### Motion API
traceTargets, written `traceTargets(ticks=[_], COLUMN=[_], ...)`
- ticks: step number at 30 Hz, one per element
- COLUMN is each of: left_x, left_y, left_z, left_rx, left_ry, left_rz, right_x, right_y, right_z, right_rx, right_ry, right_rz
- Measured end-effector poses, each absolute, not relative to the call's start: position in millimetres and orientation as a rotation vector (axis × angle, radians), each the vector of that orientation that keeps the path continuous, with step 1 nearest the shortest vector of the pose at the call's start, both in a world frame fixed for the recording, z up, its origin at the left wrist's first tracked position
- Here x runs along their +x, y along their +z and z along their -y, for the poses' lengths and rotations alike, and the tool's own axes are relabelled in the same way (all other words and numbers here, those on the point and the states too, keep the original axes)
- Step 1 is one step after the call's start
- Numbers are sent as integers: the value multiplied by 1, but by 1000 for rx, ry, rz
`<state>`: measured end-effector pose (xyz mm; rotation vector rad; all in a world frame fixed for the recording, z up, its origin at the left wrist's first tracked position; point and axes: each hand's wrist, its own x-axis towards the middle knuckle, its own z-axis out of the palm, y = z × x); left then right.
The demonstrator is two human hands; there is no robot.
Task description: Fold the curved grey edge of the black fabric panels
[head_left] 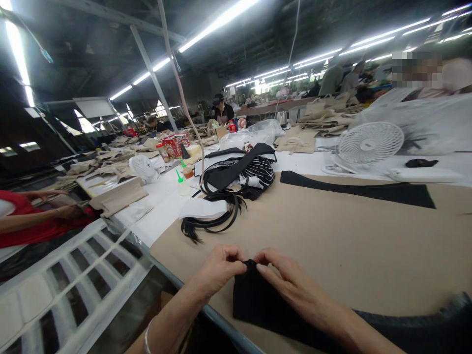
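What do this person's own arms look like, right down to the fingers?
Both are bare human arms, with no sleeve in view on either. The left arm wears a thin, silvery, curved bangle; the visible part of the right arm has none. The fingers wear no gloves, and I can make out no rings.

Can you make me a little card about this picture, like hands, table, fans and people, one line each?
Left hand: pinching the edge of a black piece
Right hand: fingers at the same edge, beside the left
Under the black piece: a brown sheet
Farther back on the sheet: a long black strip
Fans: a big white fan and a small white fan
Nearby person: someone in red, at the picture's left edge
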<state>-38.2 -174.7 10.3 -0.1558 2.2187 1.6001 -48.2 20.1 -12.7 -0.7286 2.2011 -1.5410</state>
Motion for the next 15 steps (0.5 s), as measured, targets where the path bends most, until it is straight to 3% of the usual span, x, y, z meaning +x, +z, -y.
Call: traceTargets(ticks=[9,15], left_x=[-33,-30], left_y=[25,33], left_z=[180,176], left_rx=[50,126], left_ry=[1497,1362], left_rz=[-2288,-2592], right_x=[-47,-43], right_y=[-15,-14], right_z=[-14,-13], right_rx=[-733,-738], right_ry=[-1541,-1454], right_rz=[-2237,-2319])
